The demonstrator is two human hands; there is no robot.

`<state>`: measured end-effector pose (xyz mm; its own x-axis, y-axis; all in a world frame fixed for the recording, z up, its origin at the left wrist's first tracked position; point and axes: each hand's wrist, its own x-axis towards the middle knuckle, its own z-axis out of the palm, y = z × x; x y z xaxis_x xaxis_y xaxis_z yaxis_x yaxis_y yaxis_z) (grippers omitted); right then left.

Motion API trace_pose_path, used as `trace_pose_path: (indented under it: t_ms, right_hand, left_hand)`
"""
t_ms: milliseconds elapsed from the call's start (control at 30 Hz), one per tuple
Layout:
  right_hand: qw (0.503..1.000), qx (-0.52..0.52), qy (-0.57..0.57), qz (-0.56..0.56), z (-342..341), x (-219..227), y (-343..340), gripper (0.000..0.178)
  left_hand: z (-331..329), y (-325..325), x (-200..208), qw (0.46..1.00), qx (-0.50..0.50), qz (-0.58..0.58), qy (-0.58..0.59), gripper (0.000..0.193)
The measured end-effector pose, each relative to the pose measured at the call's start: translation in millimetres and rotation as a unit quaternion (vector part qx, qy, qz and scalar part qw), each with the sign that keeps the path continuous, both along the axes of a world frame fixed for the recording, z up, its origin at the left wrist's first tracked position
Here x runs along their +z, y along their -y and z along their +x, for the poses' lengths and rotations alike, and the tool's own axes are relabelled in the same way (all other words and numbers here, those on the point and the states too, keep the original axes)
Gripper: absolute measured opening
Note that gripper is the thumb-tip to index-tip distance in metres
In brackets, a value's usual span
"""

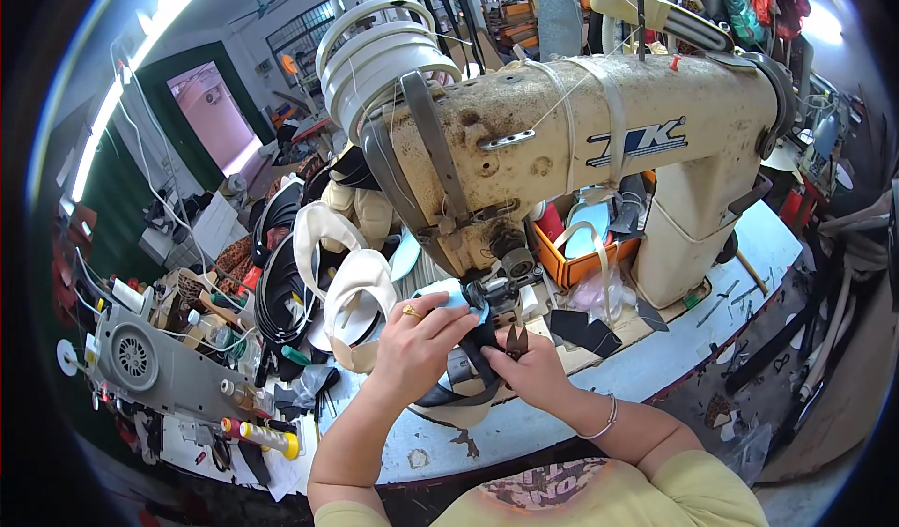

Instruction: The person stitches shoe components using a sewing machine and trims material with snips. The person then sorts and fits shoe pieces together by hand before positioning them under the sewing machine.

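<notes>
Under the head of a large beige sewing machine [524, 143] sits a curved piece of material [481, 351], black outside with a light blue face showing near the needle area. My left hand [417, 344], a gold ring on one finger, presses its closed fingers on the light blue part, just left of the presser area. Close on the right, my right hand [536, 370] pinches the black edge with its thumb. Dark thread snips [516, 342] stick up from that hand, blades upward. My fingers partly hide the piece. Below it hangs a beige and dark curved part [459, 413].
White curved pieces [361, 288] are heaped to the left. Behind the needle area stands an orange basket [568, 267] with cut pieces. Black scraps [585, 332] lie right on the light blue tabletop [534, 435]. Thread spools [270, 439] lie at lower left.
</notes>
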<state>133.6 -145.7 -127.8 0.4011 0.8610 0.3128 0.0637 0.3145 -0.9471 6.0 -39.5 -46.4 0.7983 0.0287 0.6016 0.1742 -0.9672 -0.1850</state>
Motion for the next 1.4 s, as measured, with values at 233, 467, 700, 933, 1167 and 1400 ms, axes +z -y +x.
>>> trace_pose_path:
  t_ms: [233, 467, 700, 933, 1167, 1400]
  right_hand:
    - [0.998, 0.001, -0.059, -0.020, -0.4, 2.9, -2.7, 0.012]
    - [0.994, -0.003, -0.096, -0.050, -3.3, 10.1, -0.1, 0.014]
    - [0.984, 0.007, -0.148, -0.095, -6.2, 10.5, 5.6, 0.014]
    - [0.972, 0.022, -0.212, -0.094, -11.8, 10.6, 11.5, 0.014]
    - [0.972, 0.021, -0.222, -0.079, -12.2, 12.5, 6.5, 0.015]
    - [0.979, 0.043, -0.176, -0.096, -5.8, 12.1, -0.7, 0.015]
  left_hand:
    - [2.4, 6.7, -0.2, 1.000, -0.001, 0.015, 0.002, 0.034]
    - [2.8, 11.1, 0.2, 1.000, 0.000, 0.023, 0.002, 0.036]
    - [2.9, 8.4, -4.1, 0.998, -0.011, -0.052, 0.022, 0.027]
    - [6.1, 3.8, -0.6, 0.997, -0.030, -0.058, 0.046, 0.022]
    - [4.6, 3.1, -6.3, 0.998, -0.034, -0.020, 0.038, 0.025]
    - [5.8, 7.9, -5.9, 1.000, -0.020, -0.003, 0.017, 0.027]
